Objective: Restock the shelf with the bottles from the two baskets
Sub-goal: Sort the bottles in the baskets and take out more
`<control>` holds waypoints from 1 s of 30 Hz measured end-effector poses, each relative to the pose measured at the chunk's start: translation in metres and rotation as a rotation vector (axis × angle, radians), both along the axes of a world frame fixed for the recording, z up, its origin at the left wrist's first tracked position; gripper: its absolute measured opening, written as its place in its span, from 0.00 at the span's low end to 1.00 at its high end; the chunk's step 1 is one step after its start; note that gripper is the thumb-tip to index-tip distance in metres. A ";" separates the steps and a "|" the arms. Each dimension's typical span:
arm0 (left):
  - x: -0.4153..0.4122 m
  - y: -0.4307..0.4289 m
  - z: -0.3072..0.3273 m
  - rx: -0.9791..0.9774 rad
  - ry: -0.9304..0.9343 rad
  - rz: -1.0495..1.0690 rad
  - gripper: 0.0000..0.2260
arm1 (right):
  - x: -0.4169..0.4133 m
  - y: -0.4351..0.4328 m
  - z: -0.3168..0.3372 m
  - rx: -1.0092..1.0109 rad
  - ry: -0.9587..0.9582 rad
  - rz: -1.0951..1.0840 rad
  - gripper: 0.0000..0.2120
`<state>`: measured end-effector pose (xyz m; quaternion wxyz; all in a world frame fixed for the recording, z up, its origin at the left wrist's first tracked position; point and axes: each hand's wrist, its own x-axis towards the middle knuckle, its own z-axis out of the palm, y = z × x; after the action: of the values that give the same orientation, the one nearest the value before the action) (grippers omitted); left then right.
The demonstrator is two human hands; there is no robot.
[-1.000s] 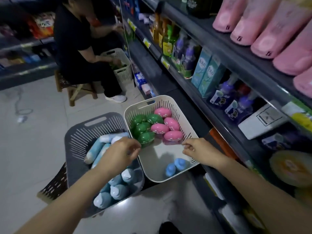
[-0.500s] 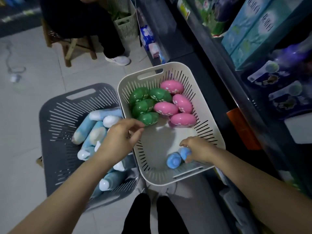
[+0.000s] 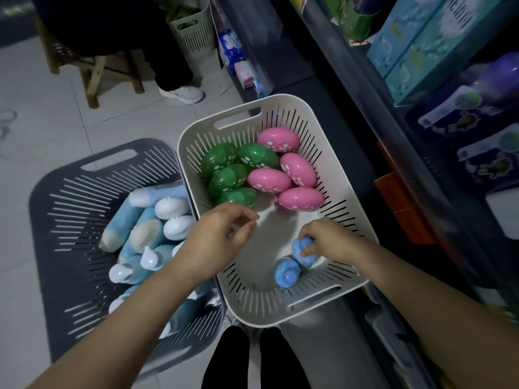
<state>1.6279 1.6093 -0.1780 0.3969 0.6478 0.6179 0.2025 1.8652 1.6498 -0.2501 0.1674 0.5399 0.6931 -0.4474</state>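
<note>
A white slotted basket holds several green egg-shaped bottles, several pink ones and two small blue bottles. My right hand is closed around one blue bottle near the basket's front right; the other blue bottle lies just beside it. My left hand hovers over the basket's left wall, fingers loosely curled, holding nothing. To the left, a grey slotted basket holds several light blue bottles with white caps. The dark shelf runs along the right.
Teal boxes and purple spray bottles stand on the shelf. Another person sits on a wooden stool at the back, next to a pale green basket. My dark shoes stand on the tiled floor below the baskets.
The view tilted down from the shelves toward the baskets. My right hand dropped from the white basket's rim into it and closed on a blue bottle. My left hand stayed between the baskets.
</note>
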 end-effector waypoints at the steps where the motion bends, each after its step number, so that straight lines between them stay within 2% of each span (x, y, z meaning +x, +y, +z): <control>1: 0.002 0.001 -0.002 -0.011 -0.013 -0.001 0.05 | -0.001 0.002 -0.002 0.015 -0.009 0.008 0.13; 7: 0.015 0.006 -0.011 -0.067 -0.053 -0.023 0.05 | -0.005 0.013 0.003 0.099 -0.027 0.027 0.13; 9: 0.020 0.008 -0.014 -0.100 -0.081 -0.020 0.08 | -0.004 0.019 0.019 0.174 0.076 -0.058 0.11; 11: 0.025 0.009 -0.018 -0.151 -0.103 -0.055 0.18 | -0.005 0.027 0.037 0.190 0.241 -0.210 0.06; 12: 0.027 0.010 -0.020 -0.174 -0.109 -0.085 0.25 | -0.007 0.031 0.049 0.142 0.351 -0.313 0.03; 14: 0.031 0.013 -0.021 -0.175 -0.144 -0.102 0.36 | -0.014 0.036 0.068 -0.008 0.567 -0.488 0.07; 15: 0.031 0.015 -0.022 -0.163 -0.169 -0.080 0.37 | -0.018 0.039 0.074 -0.058 0.641 -0.535 0.07; 17: 0.028 0.019 -0.019 -0.115 -0.173 -0.036 0.32 | -0.027 0.039 0.081 -0.119 0.734 -0.607 0.06; 20: 0.016 0.020 -0.012 -0.112 -0.166 -0.009 0.30 | -0.033 0.034 0.073 -0.266 0.776 -0.670 0.09; 22: 0.006 0.018 -0.008 -0.145 -0.241 0.110 0.28 | -0.034 0.025 0.056 -0.297 0.663 -0.500 0.13; 25: -0.007 0.017 0.002 -0.181 -0.366 0.320 0.26 | -0.031 0.004 0.022 -0.212 0.254 0.090 0.30; 26: -0.011 0.017 0.006 -0.190 -0.390 0.360 0.24 | -0.031 -0.001 0.011 -0.201 0.168 0.248 0.33; 28: -0.016 0.018 0.011 -0.205 -0.423 0.398 0.19 | -0.031 -0.008 -0.006 -0.214 0.100 0.427 0.32; 30: -0.017 0.017 0.014 -0.216 -0.453 0.404 0.19 | -0.033 -0.010 -0.016 -0.233 0.096 0.459 0.26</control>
<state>1.6106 1.6263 -0.1639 0.5427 0.4047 0.6479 0.3493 1.8318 1.6397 -0.2658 0.2923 0.3238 0.7483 -0.4998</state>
